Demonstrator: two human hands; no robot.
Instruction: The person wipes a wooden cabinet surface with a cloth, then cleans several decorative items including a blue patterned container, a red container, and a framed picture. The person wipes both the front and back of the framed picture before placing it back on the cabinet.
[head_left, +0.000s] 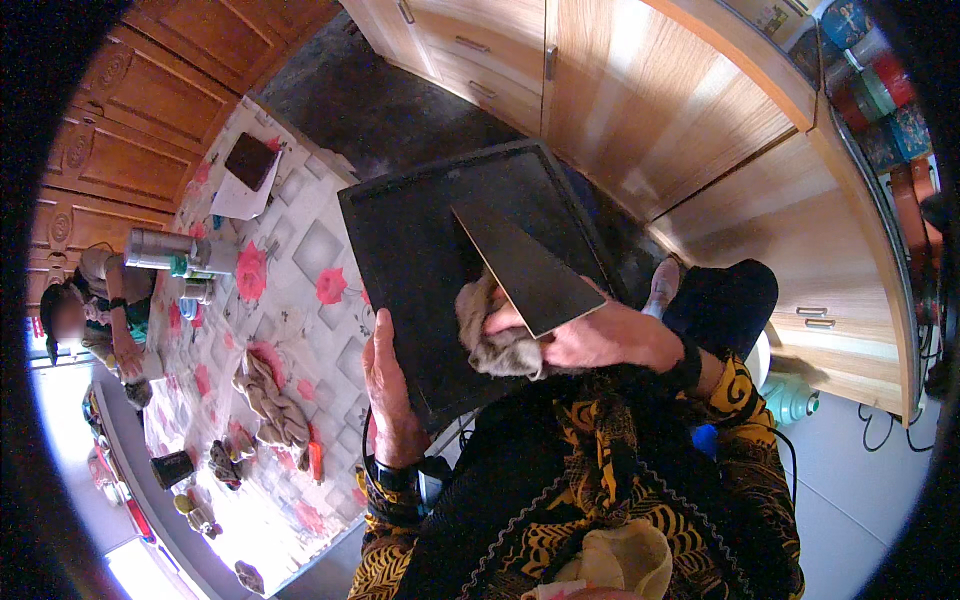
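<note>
A large black rectangular tray (420, 247) with a raised rim is tilted in front of my body. My left hand (394, 390) grips its lower left edge, thumb lying on the upper face. Over the tray, my right hand (600, 337) holds a bunched grey-brown cloth (506, 356) together with a thin dark flat plate (525, 262), whose pale edge faces left. The cloth meets the tray's inner surface. The plate hides part of my right fingers and some of the tray behind it.
Left, a table with a flowered tablecloth (315, 247) bears a metal flask (157, 249), a crumpled cloth (270, 401), a black cup (172, 470) and a dark pad (250, 160) on paper. Another person (112, 300) is beyond it. Wooden cabinets (637, 97) and a dark-clad leg (724, 304) are right.
</note>
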